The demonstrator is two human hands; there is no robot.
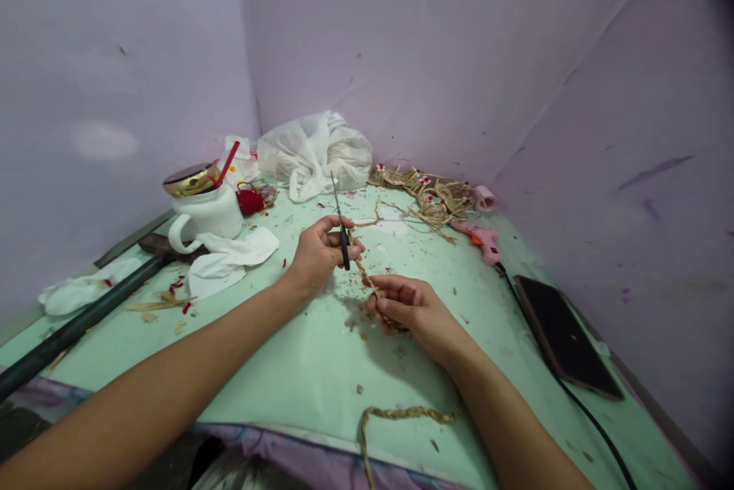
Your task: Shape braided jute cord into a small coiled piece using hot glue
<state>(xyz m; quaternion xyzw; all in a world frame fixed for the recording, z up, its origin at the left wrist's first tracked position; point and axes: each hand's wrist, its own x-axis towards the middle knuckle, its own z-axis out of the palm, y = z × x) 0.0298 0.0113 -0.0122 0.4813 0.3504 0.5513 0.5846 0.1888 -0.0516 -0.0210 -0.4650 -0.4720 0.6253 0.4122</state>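
My left hand [317, 254] is closed around a slim tool with a black handle [344, 241] and a thin pointed metal end that points up and away. The same fingers pinch one end of a braided straw cord [365, 273]; whether the tool is a pair of scissors I cannot tell. Lower and to the right, my right hand [410, 306] grips the cord between thumb and fingers, with a coiled part of it mostly hidden under the palm. Another length of braided cord [407, 413] runs from beside my right forearm over the table's front edge.
Left are a white mug [212, 213], white cloth [229, 264], red yarn [250, 199] and a hammer-like tool [86, 322]. Behind are a plastic bag [315, 154] and straw pieces [436, 196]. Right are a pink glue gun [485, 241], its cord and a phone [567, 337].
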